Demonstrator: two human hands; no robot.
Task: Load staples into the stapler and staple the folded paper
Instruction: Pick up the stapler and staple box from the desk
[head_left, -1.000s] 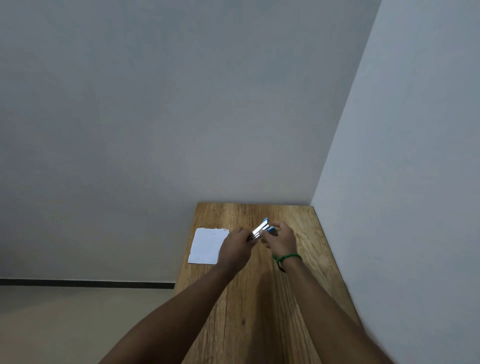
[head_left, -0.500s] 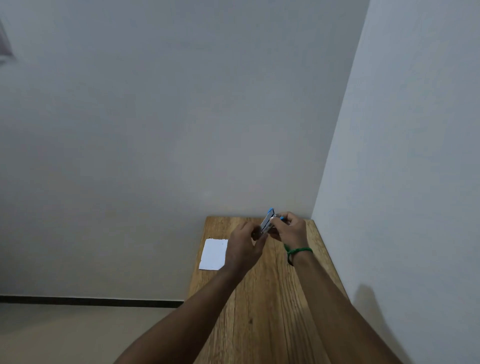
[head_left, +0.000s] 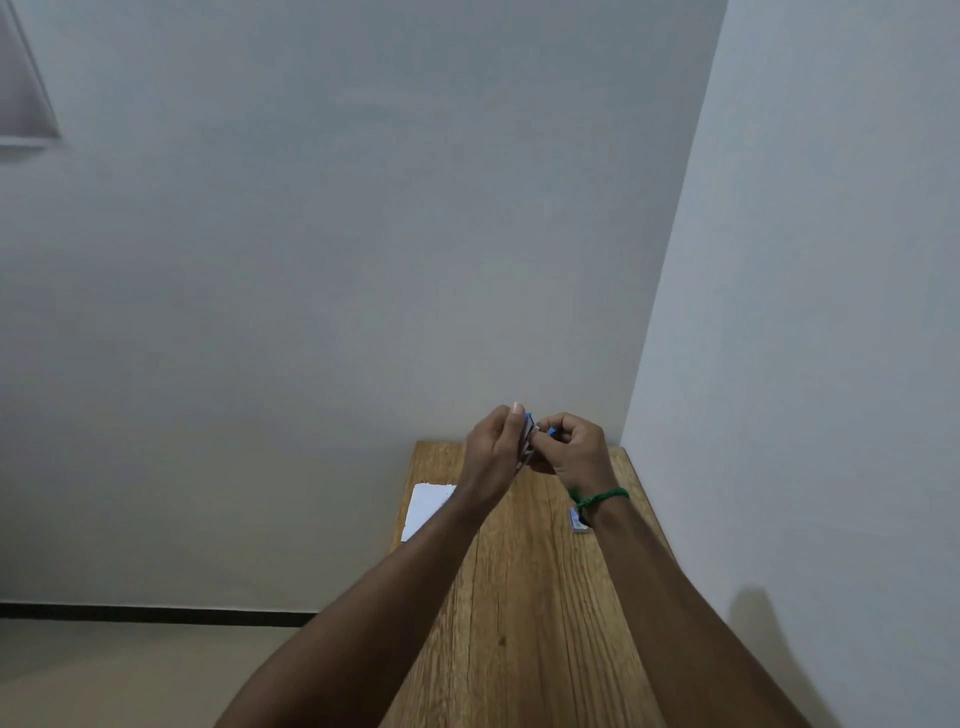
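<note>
A small blue and silver stapler (head_left: 528, 439) is being held up above the far end of the wooden desk (head_left: 524, 597), close to the corner where the two walls meet. It is being gripped between both hands and is standing nearly upright, with only a narrow strip of it showing between the fingers. The left hand (head_left: 493, 449) is being kept closed around the stapler's left side, the fingertips reaching past its top edge. The right hand (head_left: 574, 452) is being curled into a pinch against the stapler's right side, where a bit of blue is showing near the thumb; whether a staple strip is being pinched there cannot be told. A green thread band (head_left: 597, 499) is being worn on the right wrist. The folded white paper (head_left: 426, 506) is lying flat at the desk's left edge, partly hidden by the left forearm. A small box (head_left: 576, 521) is lying on the desk just beneath the right wrist, mostly covered by it.
</note>
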